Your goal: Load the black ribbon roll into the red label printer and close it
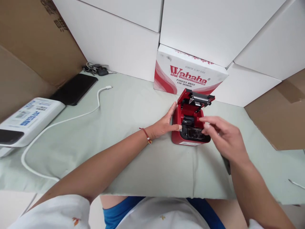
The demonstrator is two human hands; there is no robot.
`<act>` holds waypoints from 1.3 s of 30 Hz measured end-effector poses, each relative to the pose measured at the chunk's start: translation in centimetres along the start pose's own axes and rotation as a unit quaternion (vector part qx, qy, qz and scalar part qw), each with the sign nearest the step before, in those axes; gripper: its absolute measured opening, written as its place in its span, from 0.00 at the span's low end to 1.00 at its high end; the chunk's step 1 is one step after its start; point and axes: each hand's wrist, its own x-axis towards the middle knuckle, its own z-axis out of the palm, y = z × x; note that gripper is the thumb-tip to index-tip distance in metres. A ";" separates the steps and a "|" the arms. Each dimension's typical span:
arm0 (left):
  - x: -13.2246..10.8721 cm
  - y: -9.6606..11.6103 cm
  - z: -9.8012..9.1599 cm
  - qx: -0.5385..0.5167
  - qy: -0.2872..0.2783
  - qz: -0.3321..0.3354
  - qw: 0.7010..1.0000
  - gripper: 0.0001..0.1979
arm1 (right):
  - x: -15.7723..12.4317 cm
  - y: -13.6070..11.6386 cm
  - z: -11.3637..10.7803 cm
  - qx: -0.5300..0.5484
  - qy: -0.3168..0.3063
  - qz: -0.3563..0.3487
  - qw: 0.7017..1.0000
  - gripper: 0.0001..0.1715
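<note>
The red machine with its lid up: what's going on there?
A person is handling the red machine, which stands on a pale green cloth with its lid raised. The left hand is braced against its left side, thumb at the edge of the opening. The right hand is at the opening's right side, slightly blurred; whether it touches anything inside is hard to tell. A Wahaha carton stands just behind.

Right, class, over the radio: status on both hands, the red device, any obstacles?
Left hand against red device. Right hand at its right edge, contact unclear. Lid raised, insides exposed. Nearest obstacle: Wahaha box behind lid.
</note>
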 end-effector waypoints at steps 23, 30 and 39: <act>0.7 -0.2 0.5 0.060 0.194 0.035 0.979 0.34 | 1.3 3.2 -12.5 -0.088 -0.221 0.170 0.957 0.43; 0.6 1.6 -0.1 0.238 0.349 0.014 0.907 0.26 | -0.9 6.1 -4.3 -0.081 -0.316 0.196 0.925 0.27; 0.7 1.1 -0.5 0.204 0.346 -0.002 0.916 0.06 | -4.3 11.6 -8.0 -0.181 -0.117 0.287 0.933 0.23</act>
